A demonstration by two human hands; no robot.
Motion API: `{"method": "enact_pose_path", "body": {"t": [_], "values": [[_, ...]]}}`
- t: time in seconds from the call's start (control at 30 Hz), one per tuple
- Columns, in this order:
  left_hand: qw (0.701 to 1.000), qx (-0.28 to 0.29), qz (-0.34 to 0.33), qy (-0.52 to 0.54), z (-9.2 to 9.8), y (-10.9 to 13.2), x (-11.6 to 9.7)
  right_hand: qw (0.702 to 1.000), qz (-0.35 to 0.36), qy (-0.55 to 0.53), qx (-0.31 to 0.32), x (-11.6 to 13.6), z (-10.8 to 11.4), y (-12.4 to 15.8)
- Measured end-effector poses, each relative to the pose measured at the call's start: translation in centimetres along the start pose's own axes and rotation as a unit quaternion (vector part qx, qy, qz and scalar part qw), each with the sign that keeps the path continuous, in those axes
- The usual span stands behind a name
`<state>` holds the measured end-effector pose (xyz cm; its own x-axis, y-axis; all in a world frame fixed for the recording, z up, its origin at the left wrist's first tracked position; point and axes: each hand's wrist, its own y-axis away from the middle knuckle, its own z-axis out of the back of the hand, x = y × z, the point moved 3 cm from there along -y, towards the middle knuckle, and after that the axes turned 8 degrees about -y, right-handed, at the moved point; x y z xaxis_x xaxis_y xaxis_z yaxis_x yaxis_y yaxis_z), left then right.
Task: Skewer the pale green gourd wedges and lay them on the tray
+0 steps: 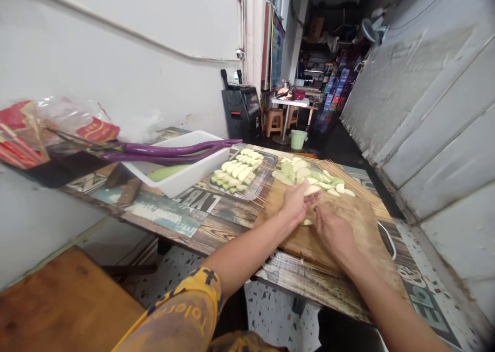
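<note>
My left hand (297, 205) is closed on a pale zucchini slice (311, 189), held over the wooden cutting board (348, 233). Just to its right, the fingers of my right hand (333, 228) are pinched around what looks like a thin bamboo skewer, mostly hidden by the fingers. Beyond both hands, a heap of loose zucchini slices (301, 172) lies on the far part of the board. One small piece (307, 222) rests under my hands. Left of the board, a clear tray (253, 192) bears rows of skewered slices (237, 171), their sticks pointing toward the board.
A white tub (174, 187) with long purple eggplants (166, 150) across it stands at the left, near plastic packages (96, 128). Bamboo skewers (356, 182) lie past the board. A wooden stool (69, 300) is at lower left. Beyond the table are a black speaker (242, 112) and green bin (297, 139).
</note>
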<state>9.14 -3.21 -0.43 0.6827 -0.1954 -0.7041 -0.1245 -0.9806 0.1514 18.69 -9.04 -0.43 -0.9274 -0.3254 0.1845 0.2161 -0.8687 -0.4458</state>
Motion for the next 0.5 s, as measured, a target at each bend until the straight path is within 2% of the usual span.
{"method": "enact_pose_path", "body": {"t": [0.13,0.2,0.23,0.3,0.4,0.43,0.5], "values": [[0.998,-0.012,0.038,-0.038,-0.4,0.5,1.8,0.998,-0.003,0.019,-0.064,-1.7,1.7,-0.5],[0.996,-0.003,0.048,-0.076,-0.9,1.0,2.7,0.996,-0.004,0.033,-0.082,-2.7,2.5,-1.2],[0.993,0.019,0.042,-0.107,-1.2,1.3,2.9,0.995,-0.007,0.044,-0.087,-3.1,2.8,-1.7],[0.978,0.049,-0.036,-0.2,-1.6,1.9,2.5,0.995,-0.007,0.068,-0.078,-3.5,3.3,-3.3],[0.91,0.031,-0.195,-0.366,-1.2,2.8,0.9,0.995,0.035,0.09,-0.01,-2.4,3.2,-7.0],[0.887,0.023,-0.219,-0.406,-1.0,3.0,0.6,0.994,0.062,0.091,0.016,-1.6,3.0,-8.4],[0.858,0.021,-0.226,-0.46,-0.5,3.2,0.4,0.984,0.137,0.088,0.068,0.4,2.1,-11.2]]}}
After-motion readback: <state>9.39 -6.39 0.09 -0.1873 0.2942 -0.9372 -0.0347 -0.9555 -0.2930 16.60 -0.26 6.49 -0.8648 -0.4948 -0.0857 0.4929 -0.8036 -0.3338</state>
